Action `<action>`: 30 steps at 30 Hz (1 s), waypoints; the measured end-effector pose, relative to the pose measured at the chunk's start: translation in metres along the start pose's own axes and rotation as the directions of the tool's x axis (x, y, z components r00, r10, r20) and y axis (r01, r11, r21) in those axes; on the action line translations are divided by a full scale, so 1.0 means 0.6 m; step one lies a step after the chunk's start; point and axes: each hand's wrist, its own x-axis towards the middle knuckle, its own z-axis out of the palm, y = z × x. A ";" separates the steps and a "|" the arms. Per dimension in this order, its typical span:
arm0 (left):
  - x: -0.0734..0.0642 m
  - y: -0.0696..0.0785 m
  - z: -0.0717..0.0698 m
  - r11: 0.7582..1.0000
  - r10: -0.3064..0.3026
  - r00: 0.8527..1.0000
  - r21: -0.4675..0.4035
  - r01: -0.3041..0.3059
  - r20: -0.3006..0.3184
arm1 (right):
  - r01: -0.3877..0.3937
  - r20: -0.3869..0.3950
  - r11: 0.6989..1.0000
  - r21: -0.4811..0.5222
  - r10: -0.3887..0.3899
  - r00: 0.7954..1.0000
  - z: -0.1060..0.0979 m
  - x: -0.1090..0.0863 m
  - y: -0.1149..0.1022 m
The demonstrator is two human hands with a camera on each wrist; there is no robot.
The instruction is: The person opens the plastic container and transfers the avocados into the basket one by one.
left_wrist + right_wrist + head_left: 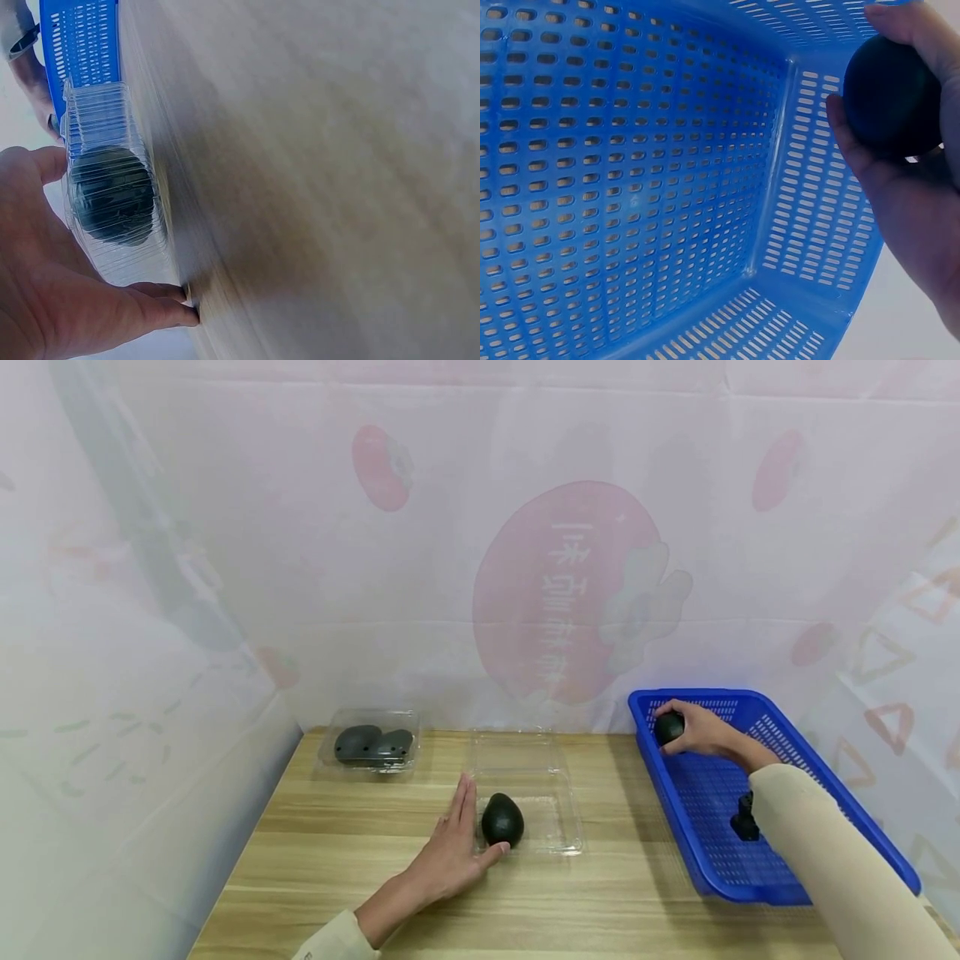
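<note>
One dark green avocado (502,820) sits in the left part of an open clear plastic clamshell box (551,827). Beside that box my left hand (448,852) rests with fingers extended along its left side and the thumb by its front edge. Through the ribbed plastic the same avocado (112,195) shows in the left wrist view, with the left hand (67,277) around the box's end. My right hand (697,728) grips another avocado (669,727) over the far left corner of a blue basket (720,802). Fingers and thumb curl round this avocado (892,97) in the right wrist view.
A closed clear box (371,741) with two avocados stands at the back left of the wooden table (300,860). A printed cloth (420,593) hangs behind the table. The basket's raised, perforated walls stand at the right side.
</note>
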 end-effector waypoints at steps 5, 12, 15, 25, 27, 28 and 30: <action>-0.001 -0.001 -0.001 1.000 0.002 1.000 0.001 -0.002 -0.004 | 0.007 0.036 0.999 -0.047 -0.006 0.999 0.004 0.004 0.001; -0.003 -0.003 -0.002 1.000 -0.002 1.000 0.004 0.002 -0.002 | 0.025 0.086 0.996 -0.081 -0.018 0.996 0.014 0.005 0.008; -0.003 -0.003 -0.002 1.000 -0.004 1.000 0.000 0.004 0.000 | 0.023 0.094 0.996 -0.087 -0.015 0.995 0.016 0.006 0.011; -0.007 -0.003 -0.002 1.000 -0.003 1.000 -0.013 0.003 -0.004 | 0.018 0.132 0.990 -0.143 0.001 0.991 0.024 0.010 0.017; -0.007 -0.003 -0.002 1.000 -0.005 1.000 -0.013 0.005 -0.004 | 0.014 0.133 0.988 -0.156 0.007 0.991 0.025 0.009 0.017; -0.007 -0.003 -0.002 1.000 -0.005 1.000 -0.012 0.005 -0.003 | 0.015 0.135 0.986 -0.166 0.008 0.991 0.025 0.009 0.017; -0.007 -0.004 -0.002 1.000 -0.004 1.000 -0.010 0.004 -0.002 | 0.013 0.135 0.984 -0.176 0.011 0.991 0.026 0.008 0.018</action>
